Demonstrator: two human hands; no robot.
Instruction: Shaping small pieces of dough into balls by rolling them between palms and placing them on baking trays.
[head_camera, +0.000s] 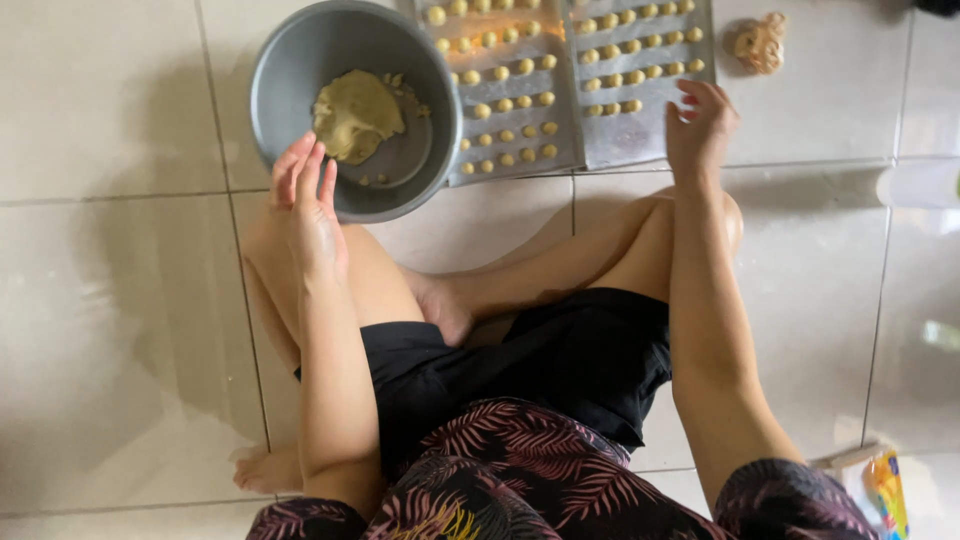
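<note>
I sit cross-legged on a tiled floor. My left hand (305, 190) hovers at the near rim of a grey metal bowl (285, 80), fingers loosely together and empty. Inside the bowl lies a lump of pale yellow dough (356, 115). My right hand (702, 125) rests over the near edge of the right metal baking tray (640, 135), fingers curled; whether it pinches a dough ball I cannot tell. The right tray and the left baking tray (570, 140) carry rows of several small dough balls (520, 100).
A small pale lumpy object (760, 42) lies on the tiles beyond the trays. A white roll-shaped thing (918, 184) sits at the right edge. A colourful packet (886, 490) lies at the lower right. My knees and bare feet fill the middle.
</note>
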